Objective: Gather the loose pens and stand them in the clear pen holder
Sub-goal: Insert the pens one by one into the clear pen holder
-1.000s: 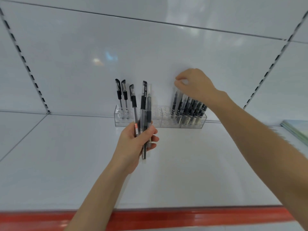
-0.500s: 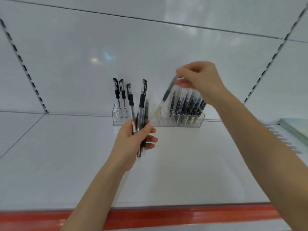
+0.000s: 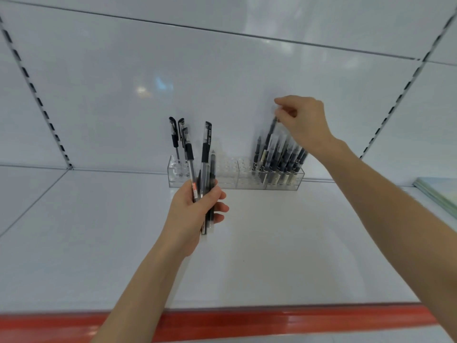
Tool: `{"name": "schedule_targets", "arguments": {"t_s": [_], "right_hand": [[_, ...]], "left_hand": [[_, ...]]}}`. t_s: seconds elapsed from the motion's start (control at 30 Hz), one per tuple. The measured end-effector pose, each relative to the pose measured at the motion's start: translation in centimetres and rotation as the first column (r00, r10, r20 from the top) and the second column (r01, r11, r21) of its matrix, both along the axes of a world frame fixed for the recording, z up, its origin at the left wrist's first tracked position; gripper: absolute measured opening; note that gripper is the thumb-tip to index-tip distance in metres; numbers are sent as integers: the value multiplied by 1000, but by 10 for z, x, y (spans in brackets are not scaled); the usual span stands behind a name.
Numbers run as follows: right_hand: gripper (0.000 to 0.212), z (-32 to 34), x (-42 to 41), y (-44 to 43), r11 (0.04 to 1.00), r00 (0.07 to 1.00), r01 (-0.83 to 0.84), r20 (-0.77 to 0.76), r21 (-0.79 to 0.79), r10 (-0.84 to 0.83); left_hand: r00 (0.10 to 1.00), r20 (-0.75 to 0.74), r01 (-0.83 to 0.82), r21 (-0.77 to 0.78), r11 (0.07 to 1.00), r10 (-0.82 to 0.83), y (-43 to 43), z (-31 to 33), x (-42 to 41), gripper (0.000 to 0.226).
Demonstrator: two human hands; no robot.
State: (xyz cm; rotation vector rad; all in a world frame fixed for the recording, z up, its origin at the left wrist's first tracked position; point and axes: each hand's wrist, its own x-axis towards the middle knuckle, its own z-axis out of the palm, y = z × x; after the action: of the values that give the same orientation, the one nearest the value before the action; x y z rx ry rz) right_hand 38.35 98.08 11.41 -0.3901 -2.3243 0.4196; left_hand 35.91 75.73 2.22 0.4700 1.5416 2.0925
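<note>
A clear pen holder (image 3: 230, 180) stands at the back of a white shelf against the wall. Two black-capped pens (image 3: 174, 139) stand at its left end, and several dark pens (image 3: 284, 157) fill its right end. My left hand (image 3: 195, 211) grips a bundle of three pens (image 3: 204, 169) upright in front of the holder's left half. My right hand (image 3: 301, 120) is above the right end, pinching the top of one pen (image 3: 270, 131) whose lower end is down among the standing pens.
The white shelf (image 3: 272, 256) has a red front edge strip (image 3: 247, 320). Slotted uprights run up the back wall at left (image 3: 37, 100) and right (image 3: 395, 105). A stack of pale sheets (image 3: 440, 194) lies at the far right.
My right hand has swung the pen it pinches from a slant left of the group to nearly upright among the right-hand pens. My left hand has kept its bundle almost still.
</note>
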Motion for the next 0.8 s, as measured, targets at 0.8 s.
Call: {"name": "schedule_targets", "arguments": {"t_s": [0.8], "right_hand": [[18, -5, 9, -35, 938, 987, -158, -11, -307, 162]], "left_hand": [[997, -33, 70, 40, 997, -69, 5, 1, 4, 9]]}}
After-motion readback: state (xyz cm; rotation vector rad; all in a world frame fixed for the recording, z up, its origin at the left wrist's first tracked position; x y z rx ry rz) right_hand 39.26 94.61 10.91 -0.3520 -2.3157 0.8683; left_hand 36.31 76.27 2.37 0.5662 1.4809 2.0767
